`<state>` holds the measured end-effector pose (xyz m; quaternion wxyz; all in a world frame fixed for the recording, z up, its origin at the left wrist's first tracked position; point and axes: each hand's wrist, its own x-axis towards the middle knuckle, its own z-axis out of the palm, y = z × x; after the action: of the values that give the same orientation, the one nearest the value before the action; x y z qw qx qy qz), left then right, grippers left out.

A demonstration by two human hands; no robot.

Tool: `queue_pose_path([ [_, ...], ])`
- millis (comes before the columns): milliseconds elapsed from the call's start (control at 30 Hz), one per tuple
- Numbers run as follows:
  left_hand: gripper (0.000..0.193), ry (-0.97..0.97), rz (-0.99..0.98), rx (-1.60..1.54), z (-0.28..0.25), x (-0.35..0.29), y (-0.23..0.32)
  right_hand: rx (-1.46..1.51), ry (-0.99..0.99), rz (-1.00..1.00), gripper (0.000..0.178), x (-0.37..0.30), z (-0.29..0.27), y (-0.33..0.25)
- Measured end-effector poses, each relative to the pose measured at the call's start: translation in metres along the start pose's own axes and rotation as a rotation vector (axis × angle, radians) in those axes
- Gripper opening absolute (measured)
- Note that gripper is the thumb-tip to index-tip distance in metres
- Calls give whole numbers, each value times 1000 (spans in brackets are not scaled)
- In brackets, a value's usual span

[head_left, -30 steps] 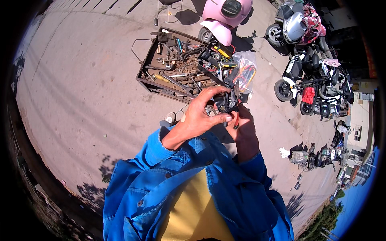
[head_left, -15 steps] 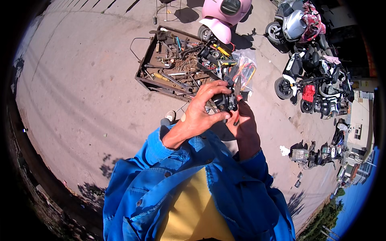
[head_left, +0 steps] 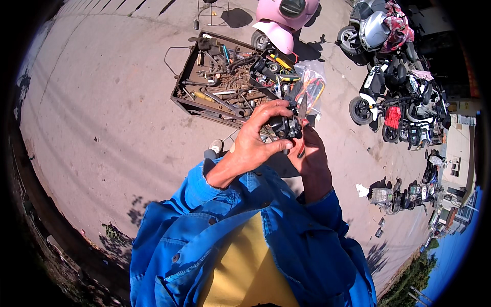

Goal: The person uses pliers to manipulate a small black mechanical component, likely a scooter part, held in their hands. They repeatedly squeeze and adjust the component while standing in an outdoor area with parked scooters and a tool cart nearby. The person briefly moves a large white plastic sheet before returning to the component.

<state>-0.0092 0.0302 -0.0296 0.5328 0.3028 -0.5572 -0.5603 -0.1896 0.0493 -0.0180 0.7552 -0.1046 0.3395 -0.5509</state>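
Note:
My left hand [head_left: 252, 145] is curled around a black, rounded mechanical part [head_left: 284, 127], thumb below and fingers over its top. Close against it, my right hand [head_left: 313, 158] is closed on red-handled pliers [head_left: 301, 147], whose grey pointed jaws aim away from me. The part and the left hand hide some of the right fingers. Whether the pliers touch the part cannot be made out. Both hands are in front of my chest, just short of a rusty metal tool tray [head_left: 204, 113].
Wrenches, sockets and small parts fill the tray; a clear plastic bag with coloured wires [head_left: 316, 89] lies at its right. Beyond stands a pink scooter [head_left: 279, 31]. More scooters and motorcycles [head_left: 371, 94] line the right side. A wire handle [head_left: 170, 60] sticks out on the tray's left.
Both hands keep their grips. The black part has turned or shifted very slightly between them; otherwise things look the same.

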Motion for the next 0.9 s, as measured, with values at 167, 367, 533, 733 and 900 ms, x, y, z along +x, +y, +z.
queue_pose_path([
  [167,64,35,-43,-114,1,0,-3,0,18,4,7,1,-3,-1],
  [367,64,-5,-57,-157,-1,-2,1,-5,57,2,8,-3,10,-1],
  [533,67,-13,-61,-170,-3,-4,1,7,37,-6,10,-6,7,0],
  [733,70,6,-83,-249,-1,-9,0,19,41,-5,12,-8,2,3],
  [900,74,5,-142,-271,1,-10,4,26,10,9,13,-11,-1,2],
])
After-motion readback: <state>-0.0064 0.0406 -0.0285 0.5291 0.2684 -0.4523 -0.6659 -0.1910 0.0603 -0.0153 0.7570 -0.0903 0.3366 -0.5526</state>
